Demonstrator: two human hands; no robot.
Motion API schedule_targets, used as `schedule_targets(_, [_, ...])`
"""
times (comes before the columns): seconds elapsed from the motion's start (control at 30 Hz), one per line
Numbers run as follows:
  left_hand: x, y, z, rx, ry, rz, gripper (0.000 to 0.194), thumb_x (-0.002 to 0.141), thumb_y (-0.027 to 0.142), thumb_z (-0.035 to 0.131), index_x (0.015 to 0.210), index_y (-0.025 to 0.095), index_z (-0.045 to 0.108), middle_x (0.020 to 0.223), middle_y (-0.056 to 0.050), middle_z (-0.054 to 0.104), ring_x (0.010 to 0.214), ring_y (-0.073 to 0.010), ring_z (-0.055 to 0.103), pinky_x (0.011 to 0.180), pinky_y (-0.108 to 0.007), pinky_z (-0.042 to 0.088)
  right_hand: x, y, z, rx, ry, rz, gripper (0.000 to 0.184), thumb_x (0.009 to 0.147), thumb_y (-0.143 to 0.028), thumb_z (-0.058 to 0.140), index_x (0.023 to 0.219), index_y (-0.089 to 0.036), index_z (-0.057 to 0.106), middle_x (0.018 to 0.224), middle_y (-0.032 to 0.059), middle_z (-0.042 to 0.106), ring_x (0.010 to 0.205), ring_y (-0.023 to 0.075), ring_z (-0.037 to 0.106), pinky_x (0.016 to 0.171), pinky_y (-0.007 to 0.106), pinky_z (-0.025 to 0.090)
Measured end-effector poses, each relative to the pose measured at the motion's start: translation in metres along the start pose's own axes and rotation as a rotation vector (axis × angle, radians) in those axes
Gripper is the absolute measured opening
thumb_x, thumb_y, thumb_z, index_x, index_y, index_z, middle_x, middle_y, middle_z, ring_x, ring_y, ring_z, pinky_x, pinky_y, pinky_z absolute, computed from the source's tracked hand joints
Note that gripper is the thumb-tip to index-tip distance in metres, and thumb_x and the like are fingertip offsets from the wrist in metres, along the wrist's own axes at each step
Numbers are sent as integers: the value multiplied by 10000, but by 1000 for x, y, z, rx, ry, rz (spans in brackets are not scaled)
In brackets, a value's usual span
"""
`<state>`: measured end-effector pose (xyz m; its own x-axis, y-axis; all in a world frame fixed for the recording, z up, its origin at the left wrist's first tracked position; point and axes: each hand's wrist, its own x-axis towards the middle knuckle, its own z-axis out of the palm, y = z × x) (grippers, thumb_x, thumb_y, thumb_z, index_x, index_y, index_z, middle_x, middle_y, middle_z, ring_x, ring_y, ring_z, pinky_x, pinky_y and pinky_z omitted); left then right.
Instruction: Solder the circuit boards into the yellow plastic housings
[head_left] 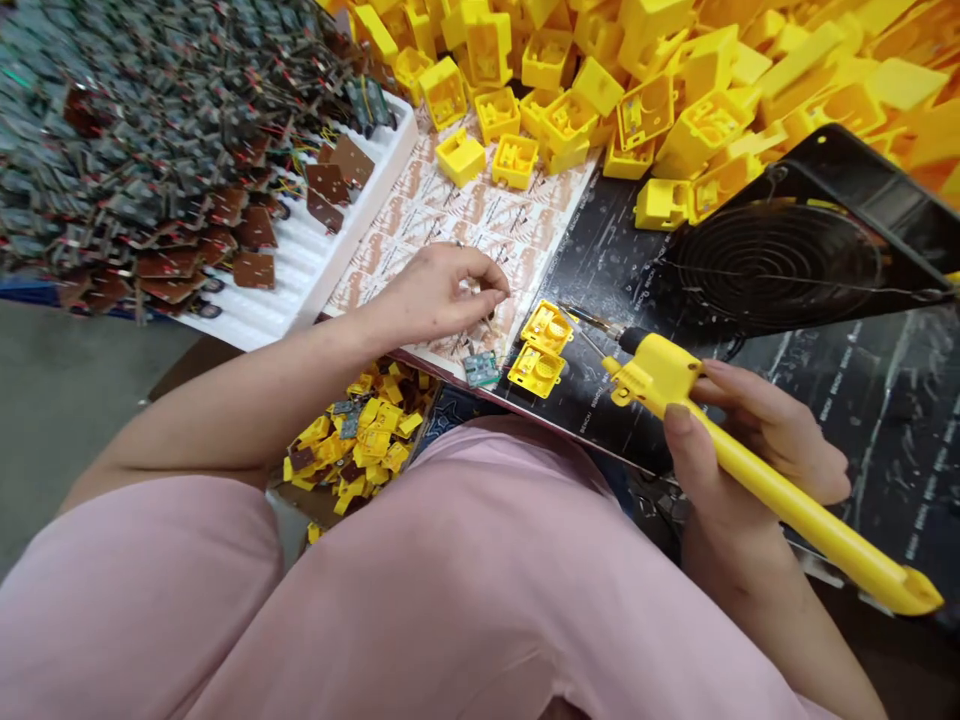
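Note:
My right hand is closed around a yellow soldering iron. The iron's dark metal tip and a thin metal tube point left, over two small open yellow plastic cases. The upper case and the lower case lie side by side at the edge of the black bench surface. Just left of them a small green circuit board rests near the bench's front edge. Above that board my left hand is pinched, thumb against fingers; what it holds is too small to make out.
A large heap of yellow cases covers the back. At the left, a white foam tray bears piled circuit boards. A black fan stands at the right. Below the bench sits a box of yellow parts.

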<state>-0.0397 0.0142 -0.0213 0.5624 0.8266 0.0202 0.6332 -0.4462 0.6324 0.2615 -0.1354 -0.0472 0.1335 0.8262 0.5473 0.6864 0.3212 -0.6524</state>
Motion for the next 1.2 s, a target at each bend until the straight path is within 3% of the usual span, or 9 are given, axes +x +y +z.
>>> schedule_targets(0.1, [5,6,9,62,-50,65,235,897,318,604,930,218,814,896,-13,813,885,-190,740,996,-389,550,2,-2,-1,-23,86,-121,462,853,-238,871,1294,-337,778,946,-32,834,717,157,790,674,241,638])
schedule_targets(0.33, [19,10,19,237,-75,67,219,845,272,577,878,211,785,815,-20,784,815,-205,696,1074,-515,477,2,7,-3,7,84,-158,590,852,-205,869,1415,-289,715,1092,45,841,705,176,801,658,246,659])
schedule_targets(0.47, [17,14,19,206,-68,45,230,820,288,558,838,200,770,731,-8,736,737,-180,677,985,-439,516,2,8,-4,42,77,-146,634,848,-203,875,1444,-322,694,1106,32,837,713,183,805,626,242,651])
schedule_targets(0.57, [17,17,19,193,-73,60,196,792,281,567,783,203,747,658,12,693,657,-153,640,913,-382,528,3,5,-6,35,45,-156,586,820,-208,903,1368,-328,734,1047,10,845,727,194,808,604,252,643])
schedule_targets(0.67, [22,19,21,203,-78,53,187,788,280,577,776,201,745,650,13,687,647,-152,636,908,-383,528,6,-1,-4,19,-20,-230,408,818,-190,901,1189,-283,760,926,-2,836,705,192,800,574,261,638])
schedule_targets(0.8, [28,17,27,212,-85,63,186,792,282,585,783,200,751,653,12,683,650,-155,643,885,-374,531,12,-11,0,-24,-73,-282,237,855,-185,874,946,-293,683,807,-43,794,652,168,771,524,267,613])
schedule_targets(0.97, [29,15,30,228,-85,97,242,812,302,546,800,188,759,661,5,694,661,-166,656,927,-405,545,15,-20,2,-86,-134,-259,257,901,-184,845,991,-323,650,856,-45,796,691,189,774,531,326,614])
schedule_targets(1.2, [28,16,31,257,-80,76,221,819,300,564,814,193,757,685,13,701,720,-174,683,972,-412,532,21,-21,1,-48,-163,-377,273,868,-151,873,970,-277,654,794,-34,777,647,154,745,511,276,566])
